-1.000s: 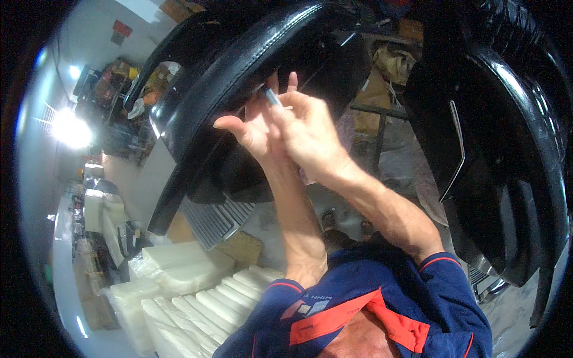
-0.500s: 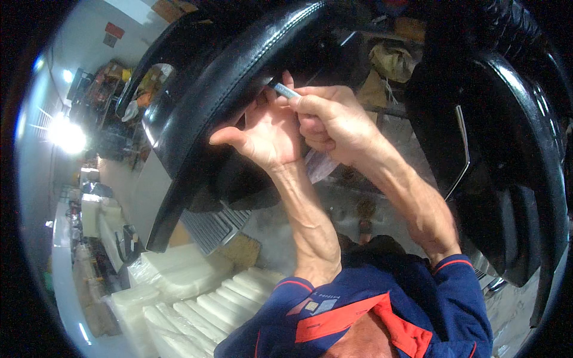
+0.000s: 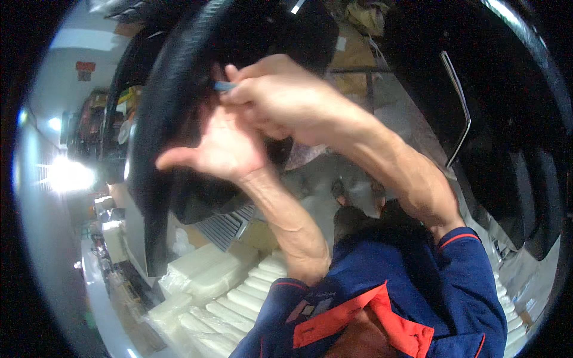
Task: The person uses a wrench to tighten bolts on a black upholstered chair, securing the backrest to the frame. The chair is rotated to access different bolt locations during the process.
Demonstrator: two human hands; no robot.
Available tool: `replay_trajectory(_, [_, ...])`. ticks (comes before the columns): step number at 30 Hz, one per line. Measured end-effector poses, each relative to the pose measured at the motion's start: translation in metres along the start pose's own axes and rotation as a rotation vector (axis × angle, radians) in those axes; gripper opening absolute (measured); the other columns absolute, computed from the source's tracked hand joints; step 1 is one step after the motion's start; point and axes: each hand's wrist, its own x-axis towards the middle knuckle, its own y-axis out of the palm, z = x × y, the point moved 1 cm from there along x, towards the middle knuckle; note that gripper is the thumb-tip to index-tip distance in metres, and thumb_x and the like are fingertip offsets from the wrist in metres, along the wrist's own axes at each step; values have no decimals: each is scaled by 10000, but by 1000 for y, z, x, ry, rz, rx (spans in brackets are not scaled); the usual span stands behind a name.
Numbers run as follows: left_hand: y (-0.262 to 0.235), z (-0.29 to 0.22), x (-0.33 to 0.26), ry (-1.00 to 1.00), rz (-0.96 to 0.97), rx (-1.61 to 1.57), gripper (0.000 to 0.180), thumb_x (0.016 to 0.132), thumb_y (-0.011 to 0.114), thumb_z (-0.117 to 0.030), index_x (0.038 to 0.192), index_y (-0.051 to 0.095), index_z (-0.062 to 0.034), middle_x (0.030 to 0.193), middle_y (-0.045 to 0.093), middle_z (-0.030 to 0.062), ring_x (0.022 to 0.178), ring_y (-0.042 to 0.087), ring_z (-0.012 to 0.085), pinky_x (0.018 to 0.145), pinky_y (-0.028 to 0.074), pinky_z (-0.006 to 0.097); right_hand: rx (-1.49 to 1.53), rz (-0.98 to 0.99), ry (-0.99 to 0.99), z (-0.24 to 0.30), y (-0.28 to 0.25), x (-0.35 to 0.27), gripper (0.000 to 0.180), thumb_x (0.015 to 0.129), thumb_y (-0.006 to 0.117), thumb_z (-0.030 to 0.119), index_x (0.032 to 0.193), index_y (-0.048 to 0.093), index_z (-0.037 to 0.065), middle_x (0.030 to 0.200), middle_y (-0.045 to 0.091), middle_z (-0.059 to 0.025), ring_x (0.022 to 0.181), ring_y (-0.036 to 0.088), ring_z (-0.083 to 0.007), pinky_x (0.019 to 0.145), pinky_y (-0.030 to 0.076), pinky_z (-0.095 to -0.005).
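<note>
My right hand (image 3: 268, 95) is closed around a slim blue-grey tool (image 3: 225, 86), whose kind I cannot make out. Only a short length of it shows, pointing left past the fingers. Just beneath, my left hand (image 3: 230, 143) is turned palm up with its thumb stretched out to the left. Its fingertips are partly hidden in shadow against a padded black leather chair part (image 3: 170, 77). Both hands are close together, and the right one is smeared by motion.
White wrapped foam blocks (image 3: 209, 268) are stacked at the lower left, near a grey ribbed plate (image 3: 224, 227). Another black padded chair part (image 3: 501, 137) with a bent metal rod (image 3: 464, 113) rises on the right. A bright lamp (image 3: 70, 175) shines at the left.
Both hands have shifted left in the picture, the right one across the left palm. The view itself has turned, and the right hand still grips the tool.
</note>
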Motion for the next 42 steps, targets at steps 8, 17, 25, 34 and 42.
replay_trajectory(8, [-20, 31, 44, -180, 18, 309, 970, 887, 704, -212, 1597, 128, 111, 1697, 182, 286, 1599, 128, 427, 1318, 54, 582, 61, -74, -271, -22, -59, 10, 185, 930, 617, 177, 818, 685, 46, 603, 591, -47, 457, 513, -165, 423, 398, -321])
replay_trajectory(17, [-51, 13, 79, -480, 121, -161, 890, 912, 620, -197, 1633, 152, 30, 1707, 149, 309, 1571, 162, 478, 1289, 87, 631, 271, -252, -494, -21, -48, 64, 205, 879, 612, 75, 920, 754, -67, 859, 740, -257, 797, 745, -328, 692, 569, -455])
replay_trajectory(25, [-60, 12, 78, -581, 221, -77, 936, 887, 643, -308, 1629, 209, 64, 1726, 194, 241, 1598, 181, 381, 1308, 107, 534, -1014, -472, -976, -39, -39, 49, 354, 827, 662, 326, 878, 820, 14, 906, 780, -210, 931, 764, -391, 987, 559, -443])
replay_trajectory(34, [-54, 17, 71, -546, 173, -161, 927, 898, 628, -340, 1630, 212, 47, 1727, 185, 242, 1595, 165, 410, 1302, 102, 562, -433, -321, -729, -40, -39, 40, 320, 850, 660, 299, 1023, 746, 43, 867, 745, -167, 884, 754, -352, 897, 555, -406])
replay_trajectory(42, [-67, 24, 63, -564, 184, -328, 911, 911, 613, -381, 1619, 241, 53, 1705, 239, 231, 1581, 211, 386, 1292, 147, 540, 216, -256, -635, -30, -23, 74, 343, 880, 651, 240, 1174, 663, 63, 822, 704, -130, 819, 743, -305, 770, 552, -372])
